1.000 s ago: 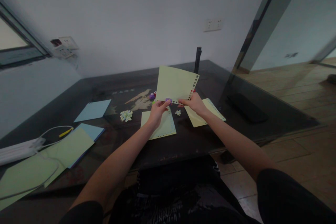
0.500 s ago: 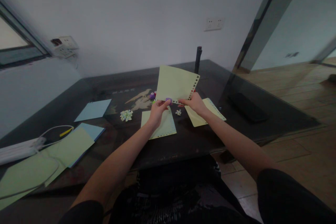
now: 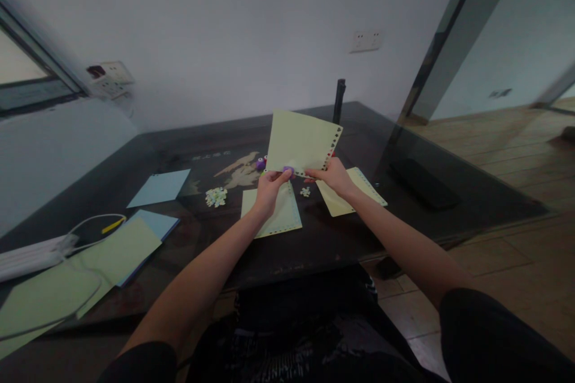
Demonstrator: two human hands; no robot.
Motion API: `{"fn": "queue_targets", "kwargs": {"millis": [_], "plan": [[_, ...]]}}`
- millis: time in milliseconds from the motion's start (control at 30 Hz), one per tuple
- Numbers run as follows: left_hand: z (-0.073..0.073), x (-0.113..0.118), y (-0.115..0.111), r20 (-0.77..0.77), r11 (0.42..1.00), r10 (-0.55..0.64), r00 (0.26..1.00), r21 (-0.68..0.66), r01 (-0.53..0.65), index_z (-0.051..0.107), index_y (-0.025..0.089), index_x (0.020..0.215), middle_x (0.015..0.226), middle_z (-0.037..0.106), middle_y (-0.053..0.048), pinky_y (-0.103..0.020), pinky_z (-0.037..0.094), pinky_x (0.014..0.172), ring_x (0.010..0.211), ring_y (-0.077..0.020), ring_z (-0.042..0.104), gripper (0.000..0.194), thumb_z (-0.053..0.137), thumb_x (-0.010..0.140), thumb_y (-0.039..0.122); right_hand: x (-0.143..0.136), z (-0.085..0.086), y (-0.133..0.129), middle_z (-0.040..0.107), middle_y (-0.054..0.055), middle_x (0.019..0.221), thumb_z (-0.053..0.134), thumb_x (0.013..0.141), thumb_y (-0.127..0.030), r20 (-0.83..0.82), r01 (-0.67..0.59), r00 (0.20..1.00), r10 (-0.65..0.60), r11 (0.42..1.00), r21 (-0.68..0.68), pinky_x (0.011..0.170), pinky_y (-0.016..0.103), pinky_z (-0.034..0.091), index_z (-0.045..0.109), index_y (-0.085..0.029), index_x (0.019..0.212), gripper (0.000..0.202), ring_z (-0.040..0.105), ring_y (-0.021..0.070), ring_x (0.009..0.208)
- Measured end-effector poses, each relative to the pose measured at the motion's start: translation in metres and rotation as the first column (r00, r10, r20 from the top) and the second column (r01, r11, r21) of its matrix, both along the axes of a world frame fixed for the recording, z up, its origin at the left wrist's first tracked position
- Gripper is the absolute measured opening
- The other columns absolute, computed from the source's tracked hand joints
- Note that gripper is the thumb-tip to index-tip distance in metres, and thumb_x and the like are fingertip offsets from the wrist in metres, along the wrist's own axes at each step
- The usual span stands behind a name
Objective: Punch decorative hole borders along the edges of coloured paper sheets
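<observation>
Over the dark counter (image 3: 265, 257), both hands hold up a sheet (image 3: 303, 140), most of it beyond them. Likely light, bendy and easily creased, it is best held by its edges. It looks pale yellow-green. The left hand (image 3: 268, 190) pinches a purple punch (image 3: 288, 170) at the near edge, the right hand (image 3: 335, 178) the near right corner; small holes (image 3: 333, 145) line both edges there.

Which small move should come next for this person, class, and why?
I would probably have the left hand squeeze the small purple punch-like tool: it sits at the lower edge of the raised pale yellow paper sheet, the right hand holds that sheet, and small shaped holes line its right edge.
</observation>
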State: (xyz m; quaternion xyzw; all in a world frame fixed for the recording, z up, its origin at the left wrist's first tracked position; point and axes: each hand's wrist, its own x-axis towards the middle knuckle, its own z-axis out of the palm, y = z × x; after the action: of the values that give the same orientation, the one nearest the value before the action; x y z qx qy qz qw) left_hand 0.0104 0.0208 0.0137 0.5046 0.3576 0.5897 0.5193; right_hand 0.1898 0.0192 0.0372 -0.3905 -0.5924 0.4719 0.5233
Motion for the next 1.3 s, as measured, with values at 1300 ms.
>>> {"fn": "queue_targets", "kwargs": {"millis": [1300], "plan": [[-0.0059,0.0020,0.0017,-0.031,1.000,-0.026,0.999,-0.011,0.026,0.073,0.011,0.078,0.081,0.072,-0.010,-0.035,0.046,0.086,0.081,-0.0204,0.066,0.033,0.076,0.065,0.041,0.0033,-0.0005,0.0016,0.073,0.010,0.086,0.078,0.059,-0.044,0.003,0.103,0.995,-0.103,0.993,-0.051,0.072,0.042,0.058,0.068,-0.016,0.085,0.041,0.068,0.0237,0.071]]}}
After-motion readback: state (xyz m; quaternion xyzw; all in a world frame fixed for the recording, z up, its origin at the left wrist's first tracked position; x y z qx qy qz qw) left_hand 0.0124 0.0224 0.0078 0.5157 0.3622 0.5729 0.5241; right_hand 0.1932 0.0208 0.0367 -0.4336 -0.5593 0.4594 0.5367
